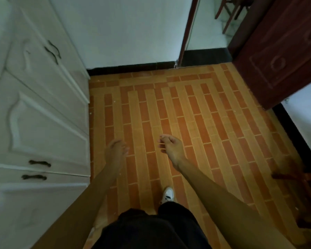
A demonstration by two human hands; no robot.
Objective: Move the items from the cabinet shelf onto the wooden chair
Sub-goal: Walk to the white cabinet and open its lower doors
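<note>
A white cabinet [38, 112] with closed panelled doors and dark handles fills the left side; its shelf and any items are hidden. My left hand [116, 149] hangs blurred beside the cabinet's front edge, fingers apart, holding nothing. My right hand [171, 145] is stretched out over the tiled floor, fingers loosely curled and empty. A blurred piece of reddish-brown wooden furniture [294, 175], perhaps the chair, shows at the right edge.
Orange and tan brick-pattern floor tiles [187, 114] spread ahead. A dark red door [280, 56] stands open at the upper right beside a doorway. The white wall [126, 29] has a black skirting. My white shoe [167, 194] steps forward.
</note>
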